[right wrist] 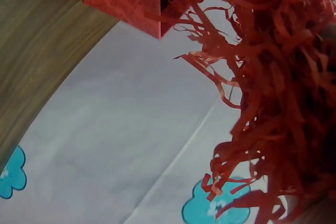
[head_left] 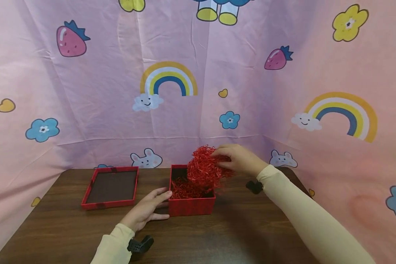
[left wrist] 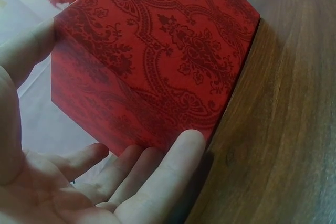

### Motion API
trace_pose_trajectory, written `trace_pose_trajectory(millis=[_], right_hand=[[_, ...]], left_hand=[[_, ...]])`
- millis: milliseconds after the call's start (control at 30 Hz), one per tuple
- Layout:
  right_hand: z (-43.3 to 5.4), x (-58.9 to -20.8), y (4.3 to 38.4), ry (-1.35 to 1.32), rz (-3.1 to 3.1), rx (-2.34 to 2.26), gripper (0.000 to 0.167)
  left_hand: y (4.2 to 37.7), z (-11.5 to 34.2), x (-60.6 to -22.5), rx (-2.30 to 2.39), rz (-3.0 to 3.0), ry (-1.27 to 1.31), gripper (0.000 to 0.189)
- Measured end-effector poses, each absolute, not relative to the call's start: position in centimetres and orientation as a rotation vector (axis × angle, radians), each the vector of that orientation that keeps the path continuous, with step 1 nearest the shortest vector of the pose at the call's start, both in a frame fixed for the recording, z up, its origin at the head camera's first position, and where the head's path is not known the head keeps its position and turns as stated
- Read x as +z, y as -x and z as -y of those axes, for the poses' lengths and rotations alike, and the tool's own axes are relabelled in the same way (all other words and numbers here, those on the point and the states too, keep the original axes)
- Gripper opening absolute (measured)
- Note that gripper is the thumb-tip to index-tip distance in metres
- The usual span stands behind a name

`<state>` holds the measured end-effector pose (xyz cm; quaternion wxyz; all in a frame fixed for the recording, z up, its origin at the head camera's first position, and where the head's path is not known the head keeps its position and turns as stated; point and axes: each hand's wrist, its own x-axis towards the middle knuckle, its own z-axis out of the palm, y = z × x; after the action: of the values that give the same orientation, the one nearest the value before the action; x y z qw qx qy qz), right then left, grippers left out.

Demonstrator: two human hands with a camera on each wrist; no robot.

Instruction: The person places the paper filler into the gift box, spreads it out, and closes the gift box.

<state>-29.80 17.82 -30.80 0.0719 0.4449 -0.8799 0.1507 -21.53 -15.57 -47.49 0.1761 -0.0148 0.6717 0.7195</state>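
A red patterned box (head_left: pixel 191 207) with a dark inside stands on the table, its top uncovered. Shredded red paper (head_left: pixel 184 189) lies in it. Above the box's right side, my right hand (head_left: pixel 239 158) grips a big clump of shredded red paper (head_left: pixel 202 167), which fills the right part of the right wrist view (right wrist: pixel 283 87). My left hand (head_left: pixel 148 209) rests against the box's left side, thumb at the upper edge and the other fingers spread lower down. In the left wrist view those fingers touch the box's paisley-patterned wall (left wrist: pixel 157 51) without curling round it.
A red lid (head_left: pixel 110 187) with a dark inside lies on the wooden table (head_left: pixel 237 234), left of the box. Behind and beside the table hangs a pink and purple cloth (head_left: pixel 99 91) printed with rainbows, flowers and strawberries.
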Motion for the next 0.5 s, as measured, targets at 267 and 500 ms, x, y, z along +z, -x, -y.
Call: trace_pose_trajectory(millis=[267, 500], right_hand=[[-15.3, -31.5, 30.0, -1.414, 2.673, 0.391, 0.031], [-12.7, -32.9, 29.9, -1.461, 2.700, 0.341, 0.027]], left_hand=[[21.5, 15.6, -47.5, 2.035, -1.908, 0.031, 0.082], [21.7, 15.6, -47.7, 2.040, -1.909, 0.049, 0.085]])
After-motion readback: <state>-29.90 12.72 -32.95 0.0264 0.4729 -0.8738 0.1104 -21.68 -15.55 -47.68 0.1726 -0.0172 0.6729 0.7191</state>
